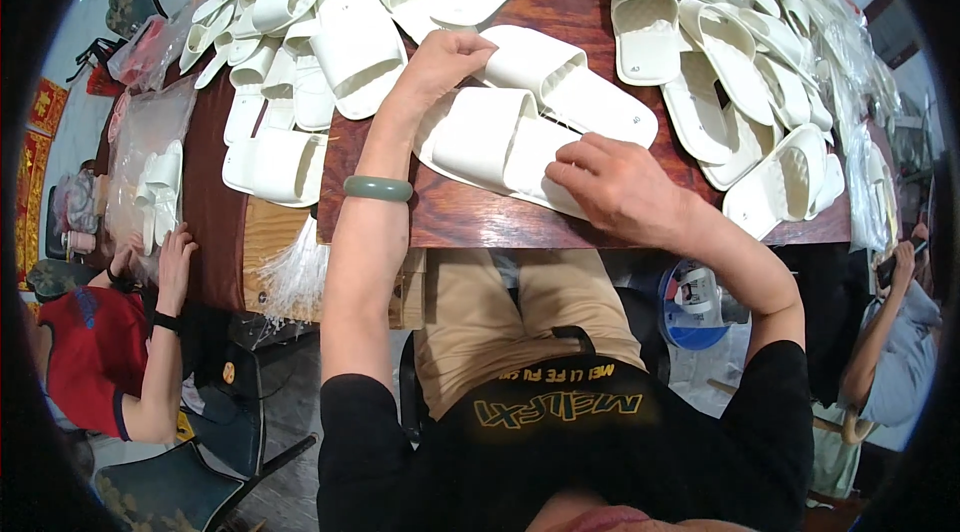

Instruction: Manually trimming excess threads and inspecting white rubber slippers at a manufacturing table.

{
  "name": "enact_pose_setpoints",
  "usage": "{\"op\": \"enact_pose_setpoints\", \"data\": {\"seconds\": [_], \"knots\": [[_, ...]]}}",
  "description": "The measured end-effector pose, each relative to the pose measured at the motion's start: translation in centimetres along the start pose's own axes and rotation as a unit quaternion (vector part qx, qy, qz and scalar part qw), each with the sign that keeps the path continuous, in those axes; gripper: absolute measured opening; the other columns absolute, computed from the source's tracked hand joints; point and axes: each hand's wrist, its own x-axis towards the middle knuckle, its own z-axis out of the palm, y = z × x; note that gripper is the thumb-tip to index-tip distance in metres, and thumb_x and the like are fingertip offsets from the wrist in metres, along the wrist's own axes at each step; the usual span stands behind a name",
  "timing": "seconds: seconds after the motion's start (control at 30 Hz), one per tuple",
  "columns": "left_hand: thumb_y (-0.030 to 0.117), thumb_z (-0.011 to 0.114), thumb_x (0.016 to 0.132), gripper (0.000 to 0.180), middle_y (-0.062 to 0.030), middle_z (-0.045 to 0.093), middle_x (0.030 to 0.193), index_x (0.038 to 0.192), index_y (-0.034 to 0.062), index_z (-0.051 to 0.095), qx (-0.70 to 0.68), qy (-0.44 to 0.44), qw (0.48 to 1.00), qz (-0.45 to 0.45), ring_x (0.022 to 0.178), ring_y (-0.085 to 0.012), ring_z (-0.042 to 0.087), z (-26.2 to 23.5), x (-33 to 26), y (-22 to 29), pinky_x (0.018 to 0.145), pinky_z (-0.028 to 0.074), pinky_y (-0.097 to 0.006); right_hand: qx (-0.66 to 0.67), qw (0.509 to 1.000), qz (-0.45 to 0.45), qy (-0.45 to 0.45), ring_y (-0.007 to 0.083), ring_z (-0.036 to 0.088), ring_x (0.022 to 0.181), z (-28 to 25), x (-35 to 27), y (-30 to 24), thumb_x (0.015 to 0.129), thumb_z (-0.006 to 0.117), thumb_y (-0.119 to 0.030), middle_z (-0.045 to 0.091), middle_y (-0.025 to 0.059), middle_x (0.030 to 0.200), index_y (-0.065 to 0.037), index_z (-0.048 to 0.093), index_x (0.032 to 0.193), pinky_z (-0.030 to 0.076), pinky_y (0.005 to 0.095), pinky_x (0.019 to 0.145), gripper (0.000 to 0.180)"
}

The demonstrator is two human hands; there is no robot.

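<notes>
A pair of white slippers lies side by side before me, a far slipper [535,57] and a near slipper [480,127], their heels to the right. My left hand [445,67], with a green bangle on its wrist, is closed in a pinch by the far slipper's toe end; what its fingertips hold is too small to tell. Over the near slipper's heel part, my right hand [625,187] is closed with its fingers curled. Whatever may be in them is hidden. Thin white strands [555,120] show between the two slippers.
White slippers are piled at the left [350,42] and right [735,62] of the reddish wooden table [450,212]. A bundle of white strands [292,277] hangs at the left edge. A blue bin [695,332] stands below. People sit at both sides.
</notes>
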Motion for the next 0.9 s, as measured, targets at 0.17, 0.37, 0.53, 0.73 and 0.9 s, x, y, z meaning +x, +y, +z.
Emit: {"op": "enact_pose_setpoints", "data": {"seconds": [0.17,0.37,0.53,0.73,0.9], "knots": [[0.012,0.058,0.088,0.018,-0.0002,0.063,0.079,0.097,-0.0021,0.065,0.006,0.020,1.000,0.008,0.062,-0.0040,0.052,0.1,0.4,-0.6,0.056,0.042,-0.018,0.085,0.996,0.009,-0.004,0.0302,0.059,0.083,-0.3,0.9,4.8,0.070,0.060,-0.001,0.059,0.0123,0.092,-0.002,0.059,0.094,0.049,0.0383,0.069,0.024],[0.012,0.055,0.089,0.019,-0.0026,0.061,0.077,0.095,-0.0036,0.064,-0.081,0.113,0.990,-0.022,0.054,-0.0020,0.040,0.6,0.6,-1.1,0.046,0.030,-0.016,0.092,0.996,0.000,0.004,0.0321,0.060,0.085,1.2,2.4,8.4,0.071,0.059,0.004,0.059,0.0131,0.098,0.000,0.059,0.094,0.050,0.0386,0.073,0.023],[0.019,0.053,0.091,0.025,-0.0022,0.063,0.078,0.094,-0.0029,0.064,-0.067,0.103,0.992,-0.030,0.055,-0.0022,0.044,-0.2,0.5,-1.2,0.047,0.035,-0.018,0.084,0.996,0.000,0.000,0.0319,0.060,0.085,1.8,2.9,9.1,0.071,0.060,0.003,0.060,0.0123,0.096,0.000,0.059,0.096,0.050,0.0386,0.071,0.025],[0.018,0.056,0.089,0.024,-0.0033,0.064,0.073,0.090,-0.0036,0.067,-0.019,0.094,0.995,-0.029,0.049,-0.0030,0.042,0.3,1.2,-0.9,0.044,0.033,-0.018,0.075,0.997,-0.004,-0.010,0.0321,0.060,0.084,2.3,3.0,10.2,0.071,0.062,0.002,0.060,0.0130,0.093,-0.001,0.059,0.095,0.050,0.0385,0.071,0.024],[0.011,0.053,0.087,0.022,-0.0104,0.067,0.074,0.099,-0.0004,0.066,0.110,0.195,0.973,0.050,0.058,-0.0101,0.058,0.6,1.2,-0.9,0.053,0.045,-0.024,0.058,0.998,-0.011,-0.012,0.0321,0.060,0.083,2.5,3.6,10.7,0.069,0.062,0.005,0.060,0.0130,0.091,0.000,0.060,0.094,0.050,0.0379,0.071,0.025]]}}
